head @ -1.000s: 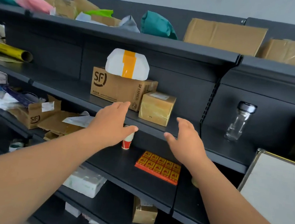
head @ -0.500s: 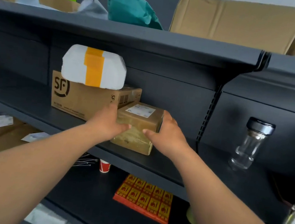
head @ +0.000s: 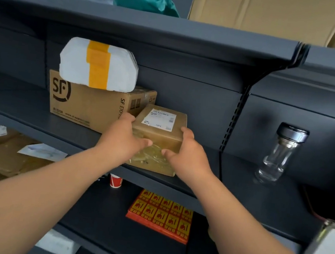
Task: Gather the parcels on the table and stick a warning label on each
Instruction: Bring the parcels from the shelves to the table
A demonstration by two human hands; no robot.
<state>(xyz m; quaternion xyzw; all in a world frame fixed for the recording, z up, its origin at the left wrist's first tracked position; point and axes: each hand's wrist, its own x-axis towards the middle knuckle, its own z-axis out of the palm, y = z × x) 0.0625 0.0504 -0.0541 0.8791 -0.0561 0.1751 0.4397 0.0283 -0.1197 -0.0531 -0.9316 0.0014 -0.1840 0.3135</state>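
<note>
Parcel (head: pixel 159 138): small brown cardboard box, sitting at the front edge of the middle shelf (head: pixel 61 128), touching or just about touching the right end of the bigger SF box (head: pixel 89 104).
Looks: white shipping label on top, and the front face is wrapped in clear tape that's wrinkled and shiny. Corners look square, no dents I can see.
Grip: left hand (head: pixel 123 142) is clamped on the left side and right hand (head: pixel 188 152) on the right side, thumbs across the taped front, fingers curled over the top edges. So both hands have it squeezed between them. Can't tell if it's off the shelf or resting on it.
Handling guess: stiff and probably light given the size, so two hands is plenty. That glossy tape could be a bit slippery, so I'd press on the bare cardboard sides rather than the front.
Watch out for: white foam package (head: pixel 98 64) with an orange tape band is perched on the SF box right next door, and a glass jar (head: pixel 281 155) stands well off to the right on the same shelf level.
Labels: a red and yellow sheet of warning stickers (head: pixel 161 214) lies on the shelf below, just under the parcel.
</note>
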